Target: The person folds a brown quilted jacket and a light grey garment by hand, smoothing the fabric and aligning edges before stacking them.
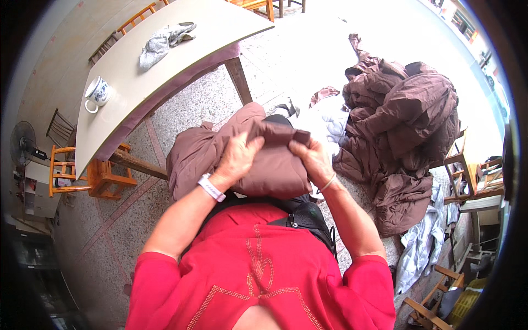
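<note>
Across my lap lies a brown padded garment point(272, 177), bunched up and spilling to the left. My left hand point(239, 156) grips a folded edge of it between thumb and fingers. The other end of that edge is pinched by my right hand point(314, 159), a short way to the right. Between the hands the strip of fabric is held up and slightly blurred. Which part of the garment this edge is, I cannot tell.
A large heap of similar brown padded garments point(412, 111) rises at the right, with white cloth point(330, 123) beside it. A pale table point(165, 82) at the left holds a patterned mug point(99, 91) and a grey cloth point(159, 46). Wooden chairs point(111, 179) stand around.
</note>
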`<state>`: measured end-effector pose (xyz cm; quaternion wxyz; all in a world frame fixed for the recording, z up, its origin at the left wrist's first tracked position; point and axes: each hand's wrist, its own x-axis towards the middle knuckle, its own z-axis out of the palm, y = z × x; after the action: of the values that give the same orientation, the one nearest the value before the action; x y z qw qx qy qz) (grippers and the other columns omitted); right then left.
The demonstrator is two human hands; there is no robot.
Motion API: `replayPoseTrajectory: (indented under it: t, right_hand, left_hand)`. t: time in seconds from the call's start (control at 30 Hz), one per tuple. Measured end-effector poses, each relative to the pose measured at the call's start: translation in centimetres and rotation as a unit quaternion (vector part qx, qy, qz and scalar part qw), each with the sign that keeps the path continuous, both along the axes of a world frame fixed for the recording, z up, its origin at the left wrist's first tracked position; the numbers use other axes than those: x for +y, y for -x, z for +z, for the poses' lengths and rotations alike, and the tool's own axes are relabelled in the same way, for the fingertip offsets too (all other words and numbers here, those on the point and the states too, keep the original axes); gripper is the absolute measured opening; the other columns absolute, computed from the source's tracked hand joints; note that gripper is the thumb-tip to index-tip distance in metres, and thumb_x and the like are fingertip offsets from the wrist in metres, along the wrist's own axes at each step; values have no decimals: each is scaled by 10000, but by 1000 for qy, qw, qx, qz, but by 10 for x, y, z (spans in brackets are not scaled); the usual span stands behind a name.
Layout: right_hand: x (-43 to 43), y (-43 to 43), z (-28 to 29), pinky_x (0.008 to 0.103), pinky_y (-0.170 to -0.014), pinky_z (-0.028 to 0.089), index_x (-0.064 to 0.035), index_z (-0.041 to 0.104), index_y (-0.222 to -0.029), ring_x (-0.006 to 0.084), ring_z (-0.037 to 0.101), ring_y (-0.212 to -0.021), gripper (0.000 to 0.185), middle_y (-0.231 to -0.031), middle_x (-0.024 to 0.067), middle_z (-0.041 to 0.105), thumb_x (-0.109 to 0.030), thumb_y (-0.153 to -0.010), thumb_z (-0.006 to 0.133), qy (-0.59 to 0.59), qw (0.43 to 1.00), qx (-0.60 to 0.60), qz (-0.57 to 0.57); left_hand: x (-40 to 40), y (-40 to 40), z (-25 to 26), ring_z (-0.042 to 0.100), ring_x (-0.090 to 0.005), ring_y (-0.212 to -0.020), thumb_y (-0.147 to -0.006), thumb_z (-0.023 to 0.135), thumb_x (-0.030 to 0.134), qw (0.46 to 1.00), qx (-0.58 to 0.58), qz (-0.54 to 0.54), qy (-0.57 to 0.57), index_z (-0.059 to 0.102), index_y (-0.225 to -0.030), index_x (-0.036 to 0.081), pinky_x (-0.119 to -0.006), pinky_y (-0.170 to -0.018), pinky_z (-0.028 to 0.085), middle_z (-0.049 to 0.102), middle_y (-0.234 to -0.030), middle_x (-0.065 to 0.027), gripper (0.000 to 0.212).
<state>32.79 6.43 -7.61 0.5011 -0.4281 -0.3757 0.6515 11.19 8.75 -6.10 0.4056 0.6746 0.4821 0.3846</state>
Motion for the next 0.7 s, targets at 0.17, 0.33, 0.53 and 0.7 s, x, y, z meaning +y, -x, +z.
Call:
replayPoseTrajectory:
  t: [0.17, 0.33, 0.53, 0.7]
  right_hand:
    - [3, -22, -48, 264, -686, 523, 22, 664, -1124, 91, 615, -770, 264, -945, 29, 689, -142, -918, 670, 60, 969, -214, 105]
    - [12, -35, -17, 268, -718, 522, 33, 636, -1092, 113, 620, -789, 261, -896, 42, 678, -90, -872, 703, -39, 980, -190, 36]
    - [17, -20, 2, 278, -823, 511, -68, 511, -1341, 133, 589, -933, 493, -1008, 102, 641, -54, -882, 689, -91, 970, -222, 49]
    - [41, -24, -4, 245, -782, 499, -24, 590, -1236, 103, 594, -876, 346, -948, 52, 646, -83, -905, 674, -74, 969, -221, 81]
  left_hand:
    - [-23, -6, -59, 625, -275, -731, -937, 634, 336, 994, 70, 42, 66, 613, -913, -73, -438, -699, 481, 618, -763, -229, 410]
    - [4, -5, -25, 478, -96, -801, -941, 655, 414, 985, 16, 18, 172, 636, -1003, -5, -305, -745, 431, 553, -844, 9, 424]
    - [34, -7, -6, 542, -76, -934, -951, 673, 218, 990, -32, -84, 110, 624, -1101, 38, -251, -855, 453, 613, -992, 5, 239]
    - [44, -5, -21, 519, -49, -809, -929, 701, 199, 995, -43, 3, 89, 624, -973, 43, -216, -729, 443, 594, -880, 36, 179]
